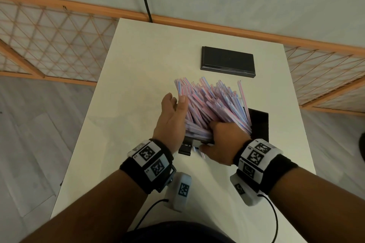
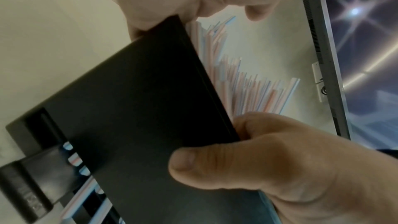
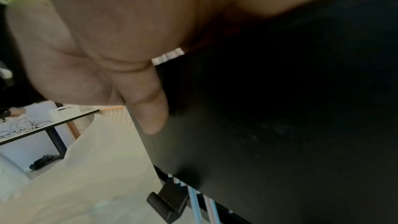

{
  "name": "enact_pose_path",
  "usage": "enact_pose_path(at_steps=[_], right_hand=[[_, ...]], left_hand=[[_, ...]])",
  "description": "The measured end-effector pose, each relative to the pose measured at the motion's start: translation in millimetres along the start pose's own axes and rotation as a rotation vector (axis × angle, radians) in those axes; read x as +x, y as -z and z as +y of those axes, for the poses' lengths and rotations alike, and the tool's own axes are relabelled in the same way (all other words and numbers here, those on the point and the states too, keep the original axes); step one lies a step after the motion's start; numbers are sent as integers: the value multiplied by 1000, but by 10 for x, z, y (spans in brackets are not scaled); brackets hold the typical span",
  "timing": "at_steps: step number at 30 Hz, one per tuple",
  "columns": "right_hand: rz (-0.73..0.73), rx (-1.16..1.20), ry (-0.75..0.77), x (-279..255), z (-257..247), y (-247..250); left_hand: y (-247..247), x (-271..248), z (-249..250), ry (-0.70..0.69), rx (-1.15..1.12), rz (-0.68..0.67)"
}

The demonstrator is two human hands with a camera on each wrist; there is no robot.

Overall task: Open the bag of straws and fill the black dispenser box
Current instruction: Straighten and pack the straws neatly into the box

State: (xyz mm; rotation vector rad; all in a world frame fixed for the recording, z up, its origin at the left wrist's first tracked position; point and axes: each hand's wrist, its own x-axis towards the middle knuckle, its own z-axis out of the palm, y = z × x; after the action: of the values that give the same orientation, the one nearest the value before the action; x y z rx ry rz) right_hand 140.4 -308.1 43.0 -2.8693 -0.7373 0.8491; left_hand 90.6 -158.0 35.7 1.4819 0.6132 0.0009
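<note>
Head view: straws (image 1: 213, 104) stand fanned in the black dispenser box (image 1: 258, 124) at the table's (image 1: 138, 65) near edge — filling step. Left hand (image 1: 171, 122) presses flat-fingered; right hand (image 1: 223, 142) curls over them. Next, I judge — level them down.

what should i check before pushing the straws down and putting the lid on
1. Straws in the box: not ok, they stick up at a slant, fanned out.
2. Left hand steadies the bundle's side: ok.
3. Right hand on the box's near edge: ok.
4. Lid within reach, lying apart on the table: ok.
5. Straws at the bottom slot: ok, ends show.
6. Bag out of the way: cannot tell, not in view.
</note>
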Motion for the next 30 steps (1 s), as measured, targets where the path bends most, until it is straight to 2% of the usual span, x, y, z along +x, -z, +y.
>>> enact_pose_path(at_steps=[5,9,14,18,23,26,30], right_hand=[[-99,23,4,123,-97,31],[-142,100,29,206,-128,76],[-274,176,41,289,-122,123],[-222,159,65,309,-110,124],[-207,206,143,263,-128,161],[-171,239,125,265,-116,159],[-64,310,209,223,-82,159]], left_hand=[[17,-8,30,4,-45,24],[24,12,-7,3,-73,-13],[23,7,-5,-109,-77,-2],[24,-9,-10,-97,-161,13],[49,-35,28,-167,-89,-19],[35,-39,-9,-193,-55,-10],[12,-33,-57,-177,-53,47]])
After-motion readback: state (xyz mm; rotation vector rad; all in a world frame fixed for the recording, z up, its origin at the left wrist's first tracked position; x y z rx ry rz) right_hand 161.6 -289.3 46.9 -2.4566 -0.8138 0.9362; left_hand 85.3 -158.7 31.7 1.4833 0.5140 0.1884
